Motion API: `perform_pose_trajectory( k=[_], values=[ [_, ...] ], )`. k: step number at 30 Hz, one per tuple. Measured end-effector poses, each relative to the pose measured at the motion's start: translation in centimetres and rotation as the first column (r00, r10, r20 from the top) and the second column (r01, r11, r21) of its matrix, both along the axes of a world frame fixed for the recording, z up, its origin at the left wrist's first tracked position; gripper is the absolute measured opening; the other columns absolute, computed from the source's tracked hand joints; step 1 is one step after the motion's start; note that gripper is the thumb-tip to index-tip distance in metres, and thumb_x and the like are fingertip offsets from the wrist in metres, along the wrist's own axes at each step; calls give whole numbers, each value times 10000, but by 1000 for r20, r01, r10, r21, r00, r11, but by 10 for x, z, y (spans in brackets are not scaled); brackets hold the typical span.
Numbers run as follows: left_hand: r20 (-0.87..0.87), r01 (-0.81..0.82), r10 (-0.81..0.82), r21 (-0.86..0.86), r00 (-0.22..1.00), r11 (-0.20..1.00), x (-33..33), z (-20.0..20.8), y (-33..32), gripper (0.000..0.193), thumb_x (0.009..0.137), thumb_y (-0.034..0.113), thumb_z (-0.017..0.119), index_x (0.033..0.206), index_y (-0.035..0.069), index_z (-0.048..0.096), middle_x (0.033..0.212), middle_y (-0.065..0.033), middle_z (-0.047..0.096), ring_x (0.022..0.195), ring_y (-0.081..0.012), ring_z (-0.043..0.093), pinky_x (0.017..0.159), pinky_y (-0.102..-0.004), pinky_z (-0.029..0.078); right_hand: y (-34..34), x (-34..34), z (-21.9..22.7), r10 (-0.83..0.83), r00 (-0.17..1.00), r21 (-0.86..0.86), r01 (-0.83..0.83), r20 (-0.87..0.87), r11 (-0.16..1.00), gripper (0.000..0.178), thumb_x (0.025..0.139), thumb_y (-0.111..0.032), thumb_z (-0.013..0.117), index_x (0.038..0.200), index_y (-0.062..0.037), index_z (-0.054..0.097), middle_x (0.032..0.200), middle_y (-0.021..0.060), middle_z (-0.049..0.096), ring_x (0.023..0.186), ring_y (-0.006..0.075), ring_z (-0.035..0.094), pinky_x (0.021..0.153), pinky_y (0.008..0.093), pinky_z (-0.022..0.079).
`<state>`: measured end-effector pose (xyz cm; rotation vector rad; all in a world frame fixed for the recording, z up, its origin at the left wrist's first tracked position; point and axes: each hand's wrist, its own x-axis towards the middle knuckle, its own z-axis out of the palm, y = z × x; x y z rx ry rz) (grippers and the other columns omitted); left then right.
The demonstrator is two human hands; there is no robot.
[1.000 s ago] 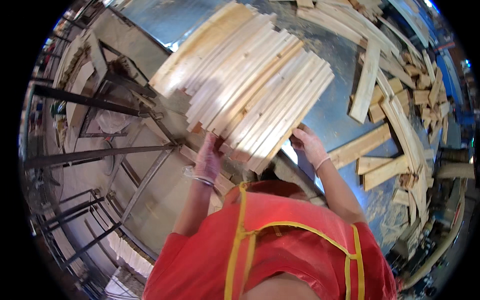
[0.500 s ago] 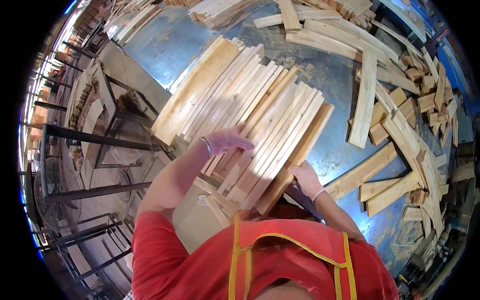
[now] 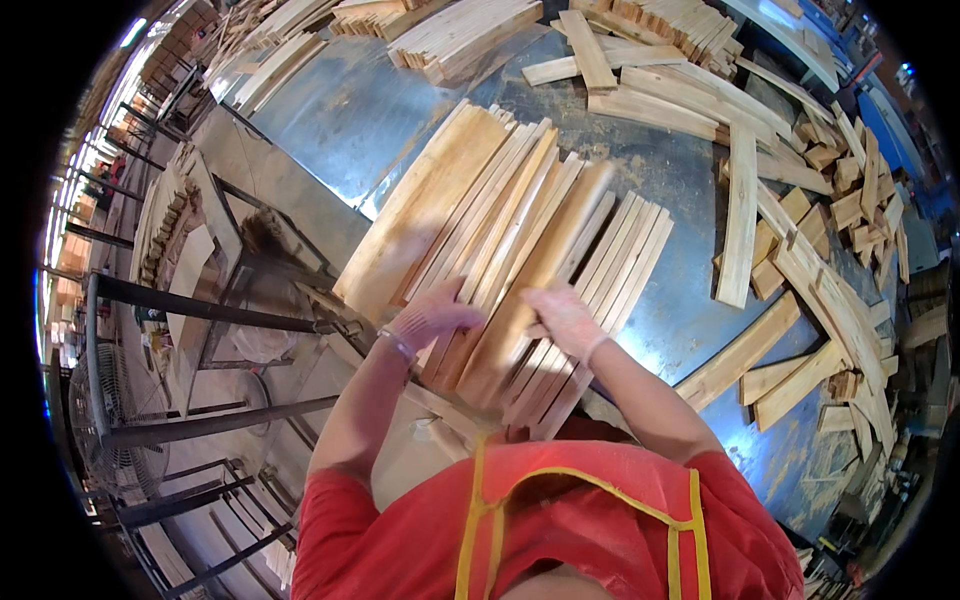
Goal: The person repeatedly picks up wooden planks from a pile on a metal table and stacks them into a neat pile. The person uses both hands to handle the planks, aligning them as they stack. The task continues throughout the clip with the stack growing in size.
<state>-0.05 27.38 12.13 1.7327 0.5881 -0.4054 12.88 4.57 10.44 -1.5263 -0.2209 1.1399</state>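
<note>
A row of wooden boards (image 3: pixel 480 215) stands packed on edge in front of me, with a broad one leaning at its left end. My left hand (image 3: pixel 435 315), in a pale glove, is closed over the upper edges of boards near the row's close end; some of its fingers are hidden. My right hand (image 3: pixel 568 318), gloved too, grips a wide wooden board (image 3: pixel 545 270) that tilts in the middle of the row. Just right of this board a gap shows, and several narrower boards (image 3: pixel 625 265) stand beyond it.
The row lies on a blue-grey metal table (image 3: pixel 660 150) dusted with sawdust. Loose planks (image 3: pixel 737 215) and short offcuts (image 3: pixel 850 205) pile up at the right. More stacked boards (image 3: pixel 465 38) sit at the far side. To the left are a dark metal frame (image 3: pixel 215 305) and a fan (image 3: pixel 115 400).
My right hand has moved left from the row's right end to its middle, bringing the wide board with it. The left hand stays on the boards, its grip shifted slightly.
</note>
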Motion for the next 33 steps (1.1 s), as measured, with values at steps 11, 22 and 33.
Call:
perform_pose_trajectory(
  k=[11,22,33],
  values=[
    [-51,-13,65,675,997,738,11,33,-17,873,822,360,811,1563,110,422,1184,-256,737,1079,-449,727,954,-520,578,-26,83,1,-216,915,-9,233,340,972,841,986,-287,692,1637,95,322,1311,212,710,1188,245,690,995,354,568],
    [94,-8,-378,975,921,223,39,-16,-78,737,944,239,697,1568,-28,410,1030,-123,635,949,-286,643,850,-458,528,33,273,-53,230,681,-474,194,695,859,732,978,-457,597,1653,-248,402,1593,248,525,1495,423,471,1212,477,400],
    [135,-15,-131,749,982,662,116,39,-93,230,915,282,696,1096,148,647,902,-135,724,837,-394,727,757,-539,571,-184,140,-32,-242,924,-37,264,298,964,991,1039,-528,671,1681,64,202,971,77,701,863,147,669,806,308,572]
  ],
)
